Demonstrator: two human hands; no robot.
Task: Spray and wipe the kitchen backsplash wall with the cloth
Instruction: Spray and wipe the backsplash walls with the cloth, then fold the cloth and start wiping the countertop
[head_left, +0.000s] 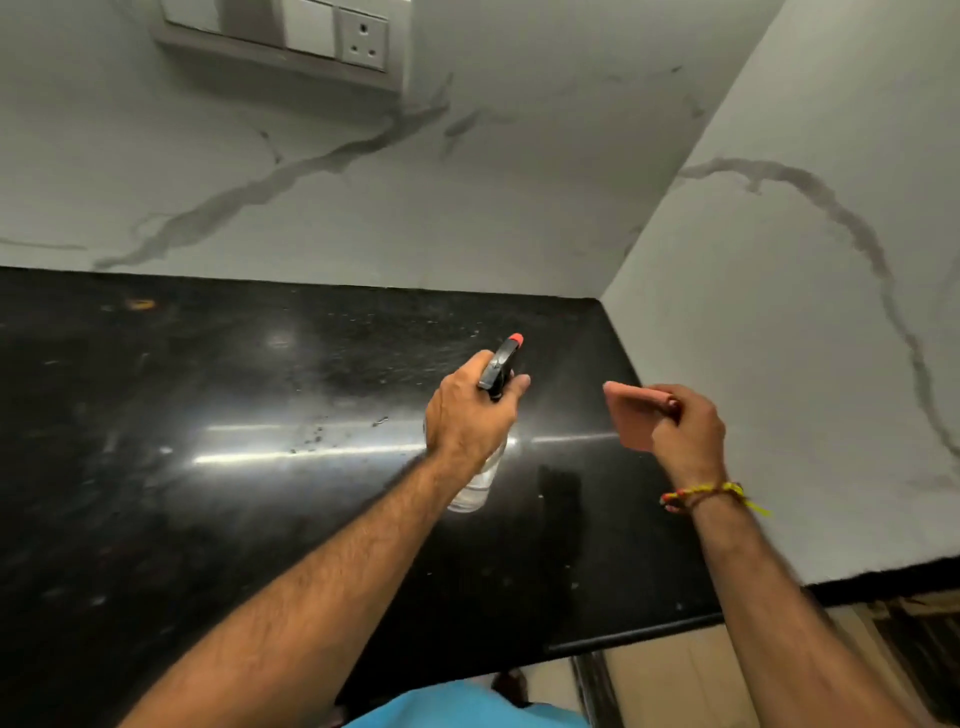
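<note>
My left hand (470, 410) grips a clear spray bottle (480, 480) with a black trigger head and an orange nozzle (515, 339). The nozzle points up toward the white marble backsplash wall (363, 208). A faint mist hangs to the right of the nozzle. My right hand (685, 434) holds a folded pink-orange cloth (631, 415) in the air, a little right of the bottle and close to the right side wall (779, 312). Both hands are above the black countertop (208, 467).
A switch and socket panel (311, 36) is mounted on the back wall at the upper left. The two marble walls meet in a corner at the right. The glossy counter shows specks and streaks. The counter's front edge (634, 631) runs at the lower right.
</note>
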